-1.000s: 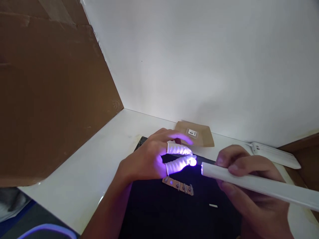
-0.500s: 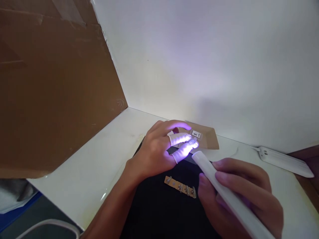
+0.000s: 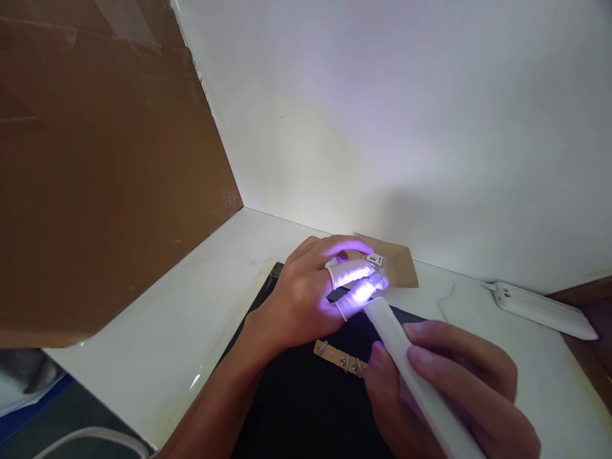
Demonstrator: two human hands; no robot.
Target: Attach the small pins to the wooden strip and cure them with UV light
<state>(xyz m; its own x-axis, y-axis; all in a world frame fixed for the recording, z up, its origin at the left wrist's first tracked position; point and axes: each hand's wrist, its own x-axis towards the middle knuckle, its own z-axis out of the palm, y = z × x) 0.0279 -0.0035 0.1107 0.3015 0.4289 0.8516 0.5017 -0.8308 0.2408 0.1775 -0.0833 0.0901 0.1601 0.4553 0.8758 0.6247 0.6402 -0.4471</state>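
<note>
My right hand (image 3: 449, 389) is wrapped round a slim white UV light wand (image 3: 406, 366), its tip up close to my left fingertips. Violet light falls on my left hand (image 3: 310, 296), palm down, with white finger cots (image 3: 356, 299) on two fingers. Those fingers are pinched together over a small thing that glare and the fingers hide. Just beyond them lies a brown cardboard piece (image 3: 401, 266) bearing a small clear packet with a white label (image 3: 376, 259). Below, a tan strip with several small ring-like pieces (image 3: 337, 358) rests on a black mat (image 3: 306, 408), partly covered by my right thumb.
A brown cardboard panel (image 3: 109, 172) stands on the left, meeting a white back wall (image 3: 382, 127). On the white tabletop (image 3: 191, 306), a white elongated device with a cord (image 3: 545, 309) lies at the right. A pale cable (image 3: 95, 433) curves at the lower left.
The wand and my right hand have shifted slightly left, now covering the strip's right end. My left fingertips have moved a little right and down.
</note>
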